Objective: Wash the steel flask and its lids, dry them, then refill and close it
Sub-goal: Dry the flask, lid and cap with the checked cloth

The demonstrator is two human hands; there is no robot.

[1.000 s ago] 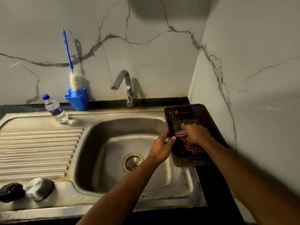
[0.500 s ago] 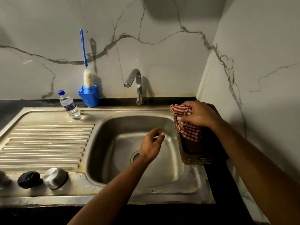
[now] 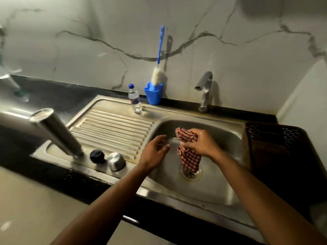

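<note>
Nearest the camera are the two forearms coming in from 6 o'clock, both ending over the sink [image 3: 228, 137] bowl. The right hand [image 3: 200, 145] has its fingers bunched round a red-checked cloth [image 3: 190, 156], which hangs down toward the drain [image 3: 190, 172]. The left hand [image 3: 155, 152] sits just beside it at about 9 o'clock, fingers loosely curled and holding nothing. So I'd say drying is the step about to start. The bit that matters: everything to dry lies off to the left of the hands, around 9 to 10 o'clock. The steel lid [image 3: 115, 160] is closest, dome up on the front ledge, with the black lid [image 3: 97, 156] touching or nearly touching it on its far side. Past those stands the flask [image 3: 56, 131], mouth down on the drainboard [image 3: 113, 128]; its long axis looks tilted up and left in this wide view, though it's probably upright. The empty left hand is clearly the nearer one, so I'd guess it does the picking up while the right brings the cloth. Further back at 12 o'clock there's a small water bottle [image 3: 135, 101], a blue cup [image 3: 153, 93] with a bottle brush [image 3: 159, 55] in it, and the tap [image 3: 204, 91]. A dark basket [image 3: 272, 137] sits at 3 o'clock on the black counter, against marble-look walls.
</note>
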